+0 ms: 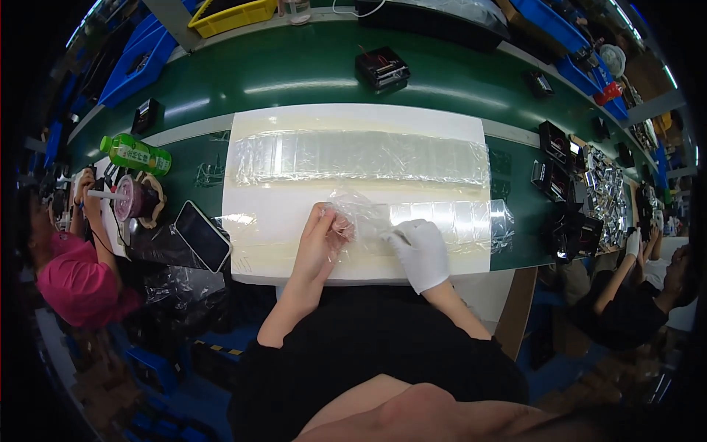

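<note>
Bare white sheet (294, 199) between plastic strips (361, 156); phone (202, 236) crowds its left edge.

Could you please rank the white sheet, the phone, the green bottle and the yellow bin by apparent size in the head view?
1. white sheet
2. yellow bin, cropped
3. phone
4. green bottle, close to the phone

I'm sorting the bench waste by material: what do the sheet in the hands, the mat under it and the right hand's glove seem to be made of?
The sheet looks like thin clear plastic film: see-through, crinkled, glossy. The mat seems a smooth white plastic or paper sheet, faintly shiny; which one I cannot tell. The glove on the right hand looks like matte white knit fabric, probably cotton or nylon.
</note>
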Motion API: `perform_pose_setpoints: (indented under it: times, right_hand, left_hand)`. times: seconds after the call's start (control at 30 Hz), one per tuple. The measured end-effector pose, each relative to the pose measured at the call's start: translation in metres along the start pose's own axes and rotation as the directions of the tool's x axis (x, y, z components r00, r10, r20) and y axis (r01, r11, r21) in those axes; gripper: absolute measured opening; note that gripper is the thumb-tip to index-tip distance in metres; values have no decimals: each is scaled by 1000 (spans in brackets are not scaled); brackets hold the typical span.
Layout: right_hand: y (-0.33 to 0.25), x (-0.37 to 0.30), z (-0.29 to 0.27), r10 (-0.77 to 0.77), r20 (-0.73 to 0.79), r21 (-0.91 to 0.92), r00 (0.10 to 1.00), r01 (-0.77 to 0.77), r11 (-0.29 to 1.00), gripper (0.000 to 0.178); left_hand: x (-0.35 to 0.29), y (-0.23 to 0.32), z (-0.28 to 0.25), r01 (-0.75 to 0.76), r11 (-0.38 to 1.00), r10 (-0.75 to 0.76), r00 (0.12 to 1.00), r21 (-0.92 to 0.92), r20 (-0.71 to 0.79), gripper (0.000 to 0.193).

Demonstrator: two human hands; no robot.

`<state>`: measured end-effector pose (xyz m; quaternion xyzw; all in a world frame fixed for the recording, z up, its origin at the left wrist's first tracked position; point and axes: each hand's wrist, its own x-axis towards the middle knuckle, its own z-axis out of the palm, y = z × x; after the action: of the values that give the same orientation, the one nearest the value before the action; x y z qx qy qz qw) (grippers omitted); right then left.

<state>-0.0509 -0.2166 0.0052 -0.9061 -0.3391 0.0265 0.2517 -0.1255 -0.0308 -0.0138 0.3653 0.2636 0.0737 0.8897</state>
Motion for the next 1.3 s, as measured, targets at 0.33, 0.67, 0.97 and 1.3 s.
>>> perform_pose_setpoints:
  times: [0.33,0.67,0.97,1.3]
  right_hand:
    - [28,29,-7,393,189,829,900,-361,428,18]
    - [5,35,-46,138,-210,651,968,33,758,29]
    - [-14,24,1,-308,-419,265,854,440,858,35]
    - [62,6,-115,725,-427,886,540,88,456,20]
  left_hand:
    - [20,-18,-7,548,743,-369,814,-384,449,28]
    - [18,0,5,237,853,-258,966,-464,18,26]
    - [18,5,-9,327,913,-205,884,-243,421,19]
    - [21,20,-15,-110,993,106,991,43,83,13]
